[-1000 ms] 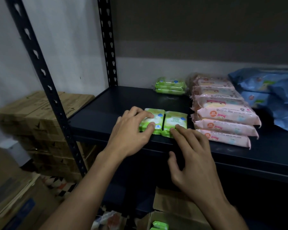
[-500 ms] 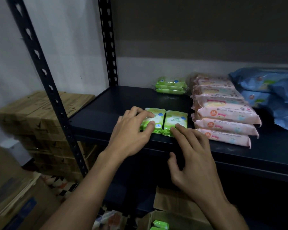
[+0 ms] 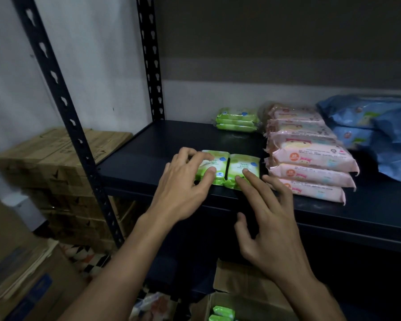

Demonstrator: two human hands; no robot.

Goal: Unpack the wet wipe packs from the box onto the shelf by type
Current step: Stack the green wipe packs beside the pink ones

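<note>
Against the dark metal shelf [image 3: 148,156], my left hand [image 3: 183,188] and right hand [image 3: 266,218] lie flat, fingers spread (gripping nothing), squaring two small green plastic wipe packs [image 3: 227,169] beside the pink plastic packs [image 3: 310,163] to sort by type.

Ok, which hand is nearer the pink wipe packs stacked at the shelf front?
Right. The right hand has its fingers just left of the pink wipe packs, resting on the right-hand green pack. The left hand is farther left, on the left-hand green pack.

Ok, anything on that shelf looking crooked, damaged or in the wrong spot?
Nothing damaged or spilled. The green packs sit at the front edge, apart from the green stack at the back; the pink stack leans slightly, and the blue packs are heaped loosely.
</note>
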